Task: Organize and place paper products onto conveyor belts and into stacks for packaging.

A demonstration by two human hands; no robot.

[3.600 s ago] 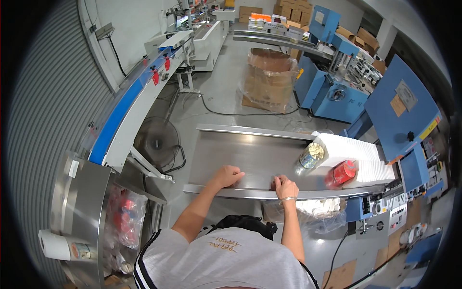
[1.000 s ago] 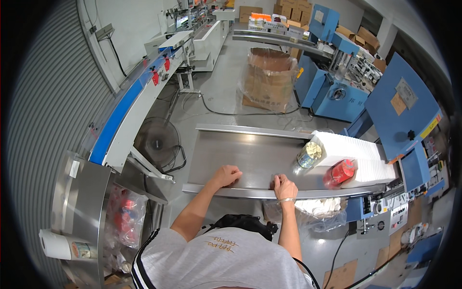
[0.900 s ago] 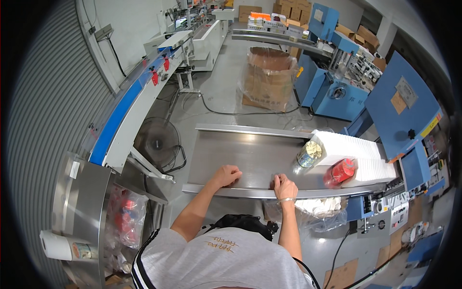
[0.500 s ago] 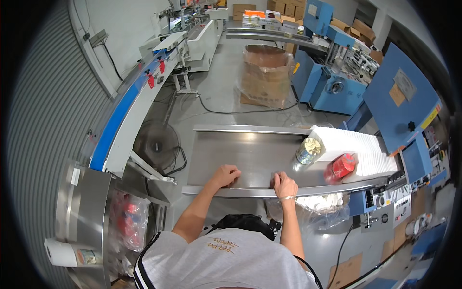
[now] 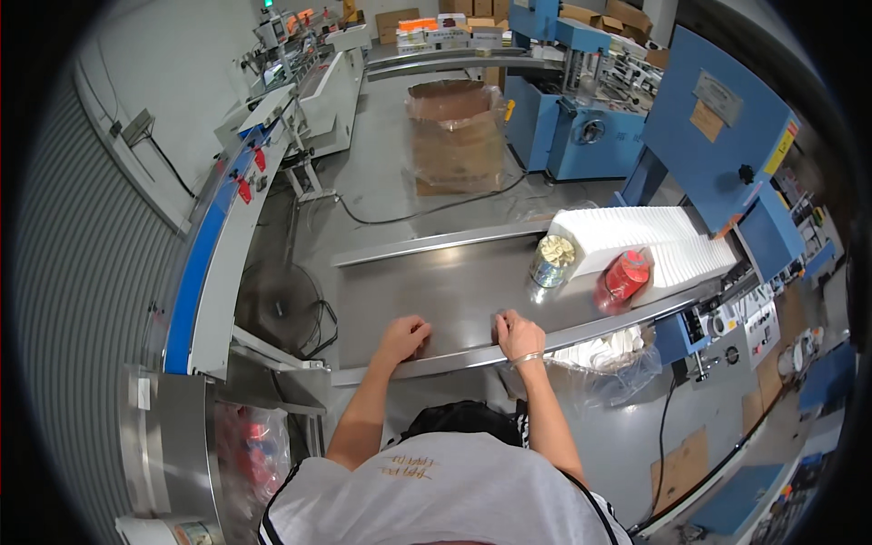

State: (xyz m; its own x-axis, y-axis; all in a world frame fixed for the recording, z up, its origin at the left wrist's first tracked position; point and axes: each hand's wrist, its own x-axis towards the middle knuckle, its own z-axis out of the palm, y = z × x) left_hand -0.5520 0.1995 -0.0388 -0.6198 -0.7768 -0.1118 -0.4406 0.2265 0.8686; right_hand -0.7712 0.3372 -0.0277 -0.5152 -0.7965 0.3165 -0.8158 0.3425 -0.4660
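Note:
My left hand (image 5: 403,338) rests at the near rim of a long stainless-steel trough (image 5: 454,289), fingers curled in with nothing visible in them. Farther right along that rim lies my right hand (image 5: 520,334), loosely fisted, a bracelet on its wrist; it too shows nothing held. To the right of my hands, a clear-wrapped cylinder with a crinkled gold top (image 5: 552,261) stands in the trough. Beside it a red wrapped cylinder (image 5: 623,280) leans against the white stacked folded paper (image 5: 627,238). Both hands are apart from these things.
A blue machine panel (image 5: 718,118) rises at the right. Beyond the trough stands a plastic-lined cardboard box (image 5: 456,136). A conveyor with a blue side strip (image 5: 207,272) runs along the left. Below the trough's near side hangs a clear bag of white pieces (image 5: 604,352).
The view has turned and shifted, so the whole scene sits differently in the picture. Both hands stay at the trough's near rim, with their fingers still curled.

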